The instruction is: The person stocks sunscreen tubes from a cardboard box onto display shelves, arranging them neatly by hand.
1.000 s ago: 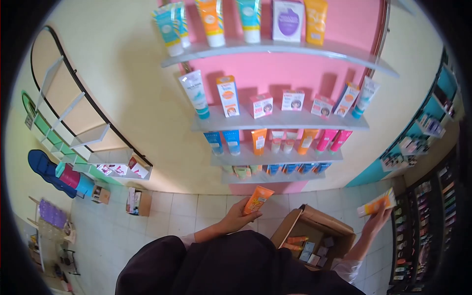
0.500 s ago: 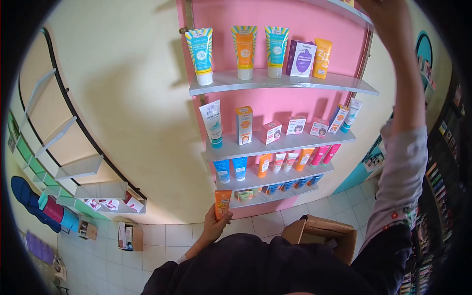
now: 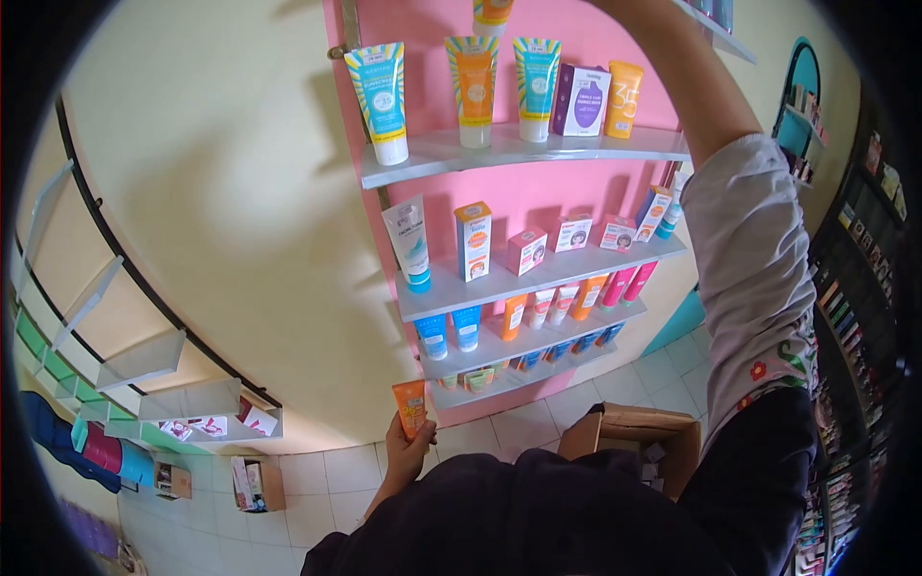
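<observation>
Left hand (image 3: 405,451) is low, near the person's dark top, clamped round the bottom of an orange tube (image 3: 410,407). Tube stands upright, cap end down in the fist, flat crimped end up. It's bright orange w/ a pale label patch and small print, too small to read. It sits in front of the lowest shelf (image 3: 523,370) of the pink wall unit, not touching it.

Right arm (image 3: 744,259) in a pale floral sleeve reaches up & far, past the top edge of view; right hand itself is out of frame, so can't tell if it grips anything. Just left of that raised arm, at the very top, the lower part of another orange tube (image 3: 492,12) shows on the highest shelf.

Below it, a shelf (image 3: 519,152) carries a blue tube, an orange one, a teal one, a purple box (image 3: 581,99) and an orange bottle. Next shelf down has a white tube, an orange carton, small pink boxes. An open cardboard box (image 3: 634,437) sits on the tiled floor (image 3: 327,480), right of the left hand.
</observation>
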